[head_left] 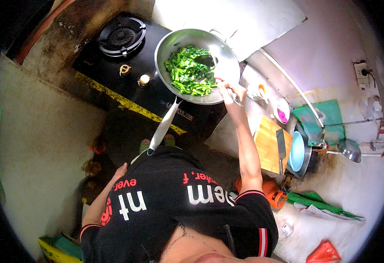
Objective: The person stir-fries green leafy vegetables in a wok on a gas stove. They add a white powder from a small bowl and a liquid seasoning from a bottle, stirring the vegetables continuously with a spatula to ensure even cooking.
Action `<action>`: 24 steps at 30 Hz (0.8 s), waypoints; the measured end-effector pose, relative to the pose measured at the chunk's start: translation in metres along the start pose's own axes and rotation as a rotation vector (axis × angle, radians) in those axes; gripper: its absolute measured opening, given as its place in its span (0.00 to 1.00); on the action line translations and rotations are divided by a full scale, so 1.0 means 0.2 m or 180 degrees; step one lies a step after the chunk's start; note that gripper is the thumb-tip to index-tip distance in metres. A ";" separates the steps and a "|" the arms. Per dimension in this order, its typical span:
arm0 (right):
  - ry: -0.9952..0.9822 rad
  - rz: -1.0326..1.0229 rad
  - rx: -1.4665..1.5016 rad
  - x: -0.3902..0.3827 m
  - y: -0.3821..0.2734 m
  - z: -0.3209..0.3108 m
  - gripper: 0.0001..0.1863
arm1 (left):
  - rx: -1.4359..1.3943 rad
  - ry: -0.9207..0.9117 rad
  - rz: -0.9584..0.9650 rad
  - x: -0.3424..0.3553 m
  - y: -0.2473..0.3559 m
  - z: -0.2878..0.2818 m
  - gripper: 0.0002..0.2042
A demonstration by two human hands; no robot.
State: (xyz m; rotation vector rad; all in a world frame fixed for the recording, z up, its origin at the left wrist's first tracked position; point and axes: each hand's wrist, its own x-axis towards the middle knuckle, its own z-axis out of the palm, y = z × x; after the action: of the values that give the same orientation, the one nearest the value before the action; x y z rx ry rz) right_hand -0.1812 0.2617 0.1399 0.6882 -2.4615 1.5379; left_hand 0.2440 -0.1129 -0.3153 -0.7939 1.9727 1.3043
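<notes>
A wide metal wok (225, 81) sits on the black stove, full of chopped leafy greens (187, 65). Its long pale handle (163, 127) points back toward my waist, and no hand is on it. My right hand (232, 93) is over the wok's right rim, fingers closed round the handle of a metal spatula (217, 65). The spatula's head is partly hidden among the greens. My left hand (121, 170) is low at my left side, beside my black shirt; its fingers are mostly hidden, so I cannot make out their shape.
A second burner (121, 37) lies left of the wok on the stove (104, 65). At right are a wooden cutting board (268, 144) with a cleaver (281, 144) on it, a light-blue basin (296, 151) and a metal bowl (349, 150). Below stands an orange gas cylinder (271, 193).
</notes>
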 end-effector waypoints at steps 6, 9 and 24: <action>-0.0672 -0.0891 -0.0522 -0.15 -0.02 0.05 0.04 | -0.0304 0.0195 -0.0095 -0.13 0.27 -0.05 0.34; -0.0678 -0.0660 -0.0623 -0.10 0.01 0.05 0.05 | 0.0037 0.0194 -0.0003 -0.38 0.60 -0.11 0.34; -0.0018 0.0072 -0.0256 -0.03 -0.13 0.11 0.09 | -0.1520 0.0101 -0.0199 -0.46 0.62 -0.27 0.21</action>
State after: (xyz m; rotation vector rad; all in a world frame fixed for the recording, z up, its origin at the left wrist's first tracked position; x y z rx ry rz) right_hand -0.1617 0.2338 0.1489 0.6542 -2.5281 1.4374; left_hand 0.1964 -0.1111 -0.1592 -1.0919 1.6589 1.7617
